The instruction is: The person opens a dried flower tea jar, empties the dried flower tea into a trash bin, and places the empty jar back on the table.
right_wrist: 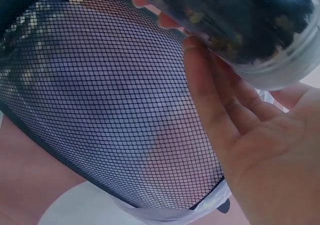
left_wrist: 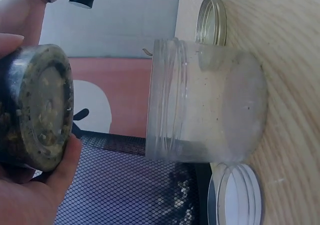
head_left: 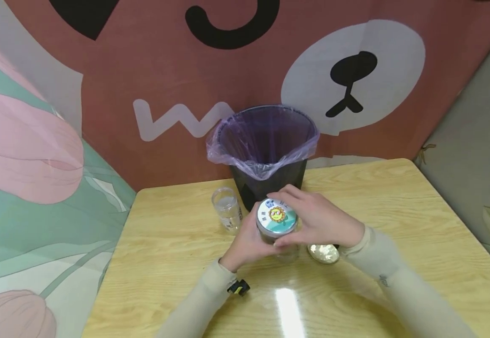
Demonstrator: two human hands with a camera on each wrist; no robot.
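Observation:
Both hands hold a clear jar of dark, flaky contents (right_wrist: 240,20) above the table, in front of the bin. Its round lid (head_left: 276,216) bears a smiling sunflower sticker and faces up in the head view. My left hand (head_left: 249,241) wraps the jar's side, and its speckled underside (left_wrist: 46,107) shows in the left wrist view. From the right, my right hand (head_left: 316,218) curves its fingers and thumb around the lid's edge. Under the held jar, a larger open clear jar (left_wrist: 215,105) stands on the table, mostly hidden in the head view.
Behind the hands stands a black mesh bin (head_left: 270,180) with a purple plastic liner (head_left: 261,169). A clear container (head_left: 227,211) stands left of it. A shiny metal lid (head_left: 324,254) lies near the right wrist. The wooden table (head_left: 143,281) meets a printed cloth backdrop.

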